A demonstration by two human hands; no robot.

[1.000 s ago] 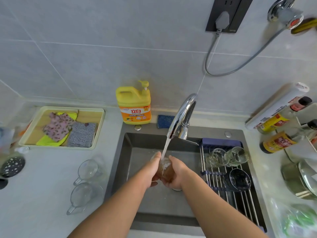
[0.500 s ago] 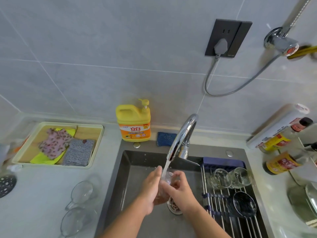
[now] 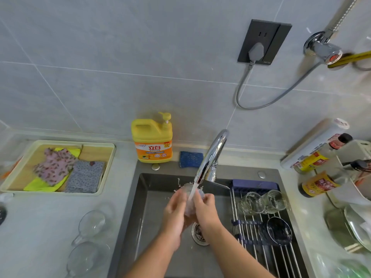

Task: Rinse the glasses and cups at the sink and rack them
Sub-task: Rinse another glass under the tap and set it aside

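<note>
Nearby, rack (image 3: 261, 235) glasses (image 3: 261, 201) right of left hand (image 3: 174, 214), right hand (image 3: 204, 212).

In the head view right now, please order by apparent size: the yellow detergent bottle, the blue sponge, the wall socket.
1. yellow detergent bottle
2. wall socket
3. blue sponge
The socket is farther away, so its real size is unsure.

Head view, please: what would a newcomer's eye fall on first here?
Mid-frame, the left hand and right hand hold a clear glass under the faucet, water splashing over the sink. Behind it stands a bright yellow detergent bottle; to the right, three glasses lie on the rack.
</note>
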